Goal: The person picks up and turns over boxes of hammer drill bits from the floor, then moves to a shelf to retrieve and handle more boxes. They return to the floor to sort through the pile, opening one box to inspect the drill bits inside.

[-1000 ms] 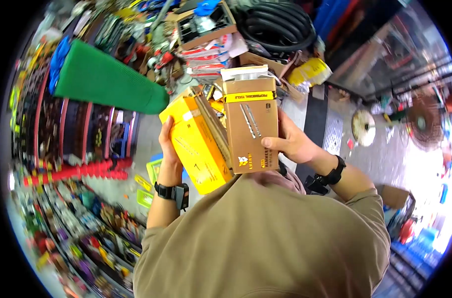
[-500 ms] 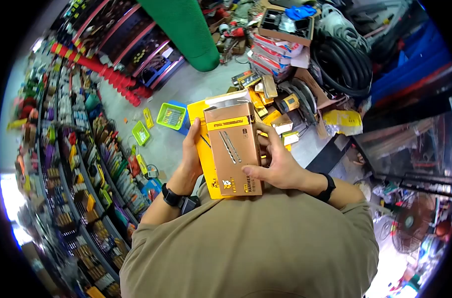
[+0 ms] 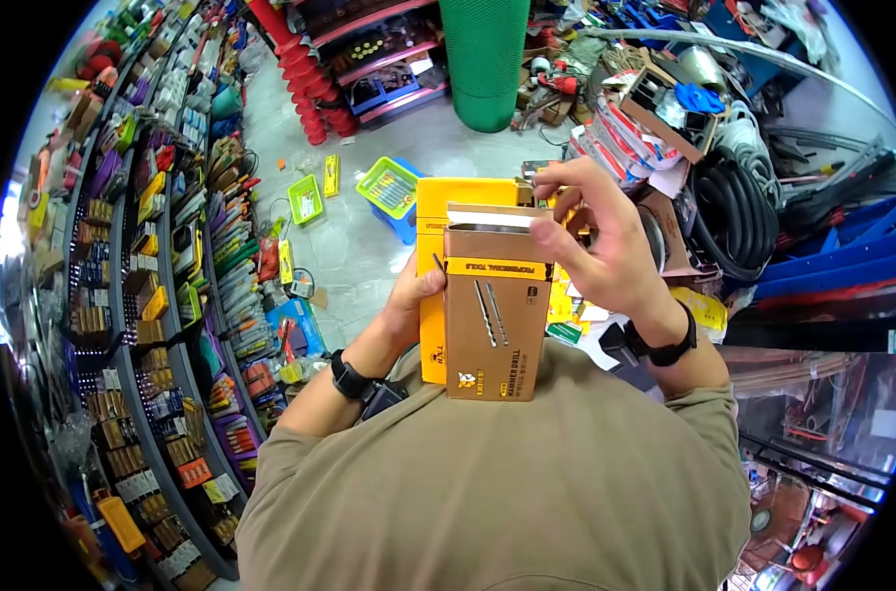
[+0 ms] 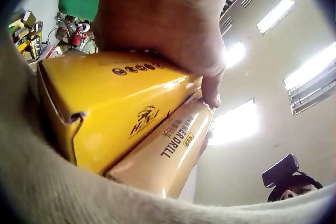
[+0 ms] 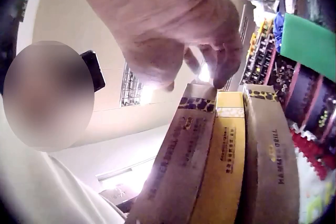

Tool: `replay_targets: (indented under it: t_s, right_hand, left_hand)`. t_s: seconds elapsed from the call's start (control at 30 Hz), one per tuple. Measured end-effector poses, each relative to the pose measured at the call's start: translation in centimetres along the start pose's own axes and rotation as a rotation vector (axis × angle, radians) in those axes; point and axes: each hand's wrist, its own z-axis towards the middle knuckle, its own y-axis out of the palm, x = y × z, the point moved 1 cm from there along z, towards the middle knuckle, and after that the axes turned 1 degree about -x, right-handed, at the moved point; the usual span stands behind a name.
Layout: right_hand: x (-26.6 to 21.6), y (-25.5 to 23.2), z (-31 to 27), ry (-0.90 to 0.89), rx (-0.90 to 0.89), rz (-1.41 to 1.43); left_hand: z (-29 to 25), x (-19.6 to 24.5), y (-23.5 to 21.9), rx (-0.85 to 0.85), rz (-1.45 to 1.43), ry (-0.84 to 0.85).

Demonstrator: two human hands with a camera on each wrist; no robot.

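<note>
Front box: a brown hammer drill box stands in front of my chest, its printed face showing 2 drill bits and a yellow band.
Box top: a pale flap sticks up along its upper edge.
Boxes behind: a yellow box sits directly behind it, jutting out to the left; from my right wrist, a 2nd brown box shows beyond the yellow one.
Left hand: my left hand grips the stack from its left side, thumb across the yellow box.
Right hand: my right hand is at the upper right corner, fingers loosely bent, thumb and forefinger apart; I cannot tell whether it touches the flap.
Floor ahead: 2 green trays lie left of the boxes.
Beyond: a tall green roll and, to the right, coiled black hose.
Far left: packed shelves.
</note>
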Motion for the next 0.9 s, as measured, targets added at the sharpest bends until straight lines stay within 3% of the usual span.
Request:
replay_targets:
  t_s: [0.07,0.2,0.43,0.63,0.73,0.77,0.9]
  right_hand:
    - [-0.5,2.9,2.6,-0.178,-0.138,-0.164]
    - [-2.2,7.8,5.9,0.042,-0.271,-0.09]
    - [-1.7,16.0,10.6,-0.074,-0.413,-0.049]
    - [-1.6,21.0,14.2,-0.243,-0.625,-0.009]
    - [-2.6,23.3,16.5,-0.156,-0.715,-0.132]
    - [-2.3,24.3,17.2,-0.267,-0.707,-0.127]
    - [-1.6,25.9,19.8,-0.296,-0.814,-0.138]
  left_hand:
    - [-1.0,1.3,-2.2,-0.007,-0.02,0.025]
    - [-2.9,3.5,-7.5,-0.026,-0.028,0.038]
    - [-6.9,6.9,-15.3,0.028,-0.103,0.027]
    - [-9.5,8.6,-18.6,0.126,-0.109,0.055]
    - [-10.0,9.3,-19.6,0.168,-0.113,0.075]
    - [-10.0,9.6,-19.8,0.184,-0.113,0.086]
    - [-9.5,10.5,-20.2,0.239,-0.112,0.153]
